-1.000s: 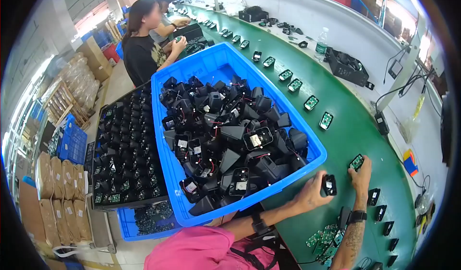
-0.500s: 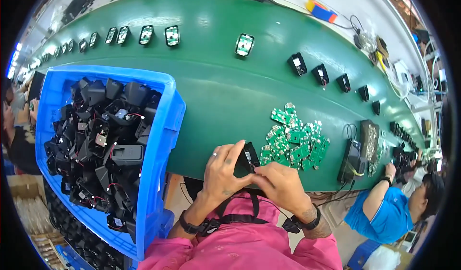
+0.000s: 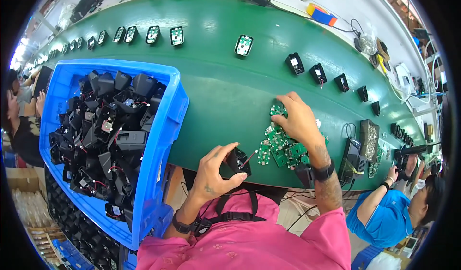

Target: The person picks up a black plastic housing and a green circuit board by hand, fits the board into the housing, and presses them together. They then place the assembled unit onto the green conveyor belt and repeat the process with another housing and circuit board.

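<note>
My left hand is closed around a small black plastic housing at the table's near edge. The housing's open side faces up, and a thin red wire with a white plug pokes out of it. Farther right, my right hand reaches over a heap of green circuit boards. Its thumb and fingers pinch one green circuit board at the heap's far end. My right hand and forearm hide part of the heap.
On my left stands a blue crate full of black housings. Several housings with boards line the green table, and open black housings continue rightward. A black power adapter lies right. A co-worker in blue sits at far right.
My right hand has left the housing and moved up and right to the circuit boards, taking hold of one. My left hand keeps the housing, shifted slightly left and down.
</note>
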Available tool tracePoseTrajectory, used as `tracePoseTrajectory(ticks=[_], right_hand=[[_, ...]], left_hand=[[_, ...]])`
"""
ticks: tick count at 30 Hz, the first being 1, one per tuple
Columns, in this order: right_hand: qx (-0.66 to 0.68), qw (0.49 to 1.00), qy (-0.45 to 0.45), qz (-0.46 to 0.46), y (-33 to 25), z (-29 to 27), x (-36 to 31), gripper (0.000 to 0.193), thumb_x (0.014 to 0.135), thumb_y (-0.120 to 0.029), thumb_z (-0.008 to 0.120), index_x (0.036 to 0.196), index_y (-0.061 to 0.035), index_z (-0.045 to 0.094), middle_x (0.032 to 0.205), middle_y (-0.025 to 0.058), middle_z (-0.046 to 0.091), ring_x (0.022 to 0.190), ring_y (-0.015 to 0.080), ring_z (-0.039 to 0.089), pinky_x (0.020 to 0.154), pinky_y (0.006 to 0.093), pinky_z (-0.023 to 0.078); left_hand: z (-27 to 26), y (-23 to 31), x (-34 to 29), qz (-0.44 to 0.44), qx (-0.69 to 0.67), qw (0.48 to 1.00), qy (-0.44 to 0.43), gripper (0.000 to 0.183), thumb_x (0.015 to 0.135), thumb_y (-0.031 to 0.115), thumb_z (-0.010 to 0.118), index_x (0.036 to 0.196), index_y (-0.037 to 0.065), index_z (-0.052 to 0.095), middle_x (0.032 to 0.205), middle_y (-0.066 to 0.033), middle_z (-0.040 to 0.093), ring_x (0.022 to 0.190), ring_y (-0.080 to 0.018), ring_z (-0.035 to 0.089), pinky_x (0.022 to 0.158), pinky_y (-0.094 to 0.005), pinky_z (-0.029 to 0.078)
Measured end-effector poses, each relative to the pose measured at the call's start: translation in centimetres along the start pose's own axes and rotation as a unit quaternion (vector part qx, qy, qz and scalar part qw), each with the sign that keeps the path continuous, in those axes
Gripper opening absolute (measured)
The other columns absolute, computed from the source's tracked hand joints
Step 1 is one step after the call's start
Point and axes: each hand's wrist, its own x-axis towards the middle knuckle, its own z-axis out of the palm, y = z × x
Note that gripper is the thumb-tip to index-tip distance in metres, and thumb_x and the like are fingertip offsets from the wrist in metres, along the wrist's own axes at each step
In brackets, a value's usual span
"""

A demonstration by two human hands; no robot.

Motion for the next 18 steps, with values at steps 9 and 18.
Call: tracePoseTrajectory(ticks=[9,18], right_hand=[[-0.008,0.999,-0.031,-0.036,1.4,-0.8,2.4,0.025,0.075,-0.015,0.078,0.086,0.0046,0.066,0.082,0.0165,0.065,0.075,0.0292,0.065,0.068,0.0392,0.051],[0.619,0.744,-0.03,0.249,-0.6,-1.4,-4.8,0.031,0.1,-0.032,0.055,0.08,-0.0089,0.054,0.057,0.0001,0.05,0.04,0.0084,0.04,0.041,0.024,0.034]], left_hand=[[0.3,0.0,0.0,-0.006,-0.059,0.997,0.052,0.069,0.07,0.017,0.08,0.13,-0.006,0.053,0.108,-0.011,0.063,0.1,-0.0203,0.064,0.087,-0.0322,0.051],[0.5,1.9,1.7,0.023,-0.086,0.995,0.048,0.077,0.063,0.018,0.081,0.131,-0.005,0.055,0.107,-0.0149,0.062,0.098,-0.0244,0.065,0.087,-0.0336,0.051]])
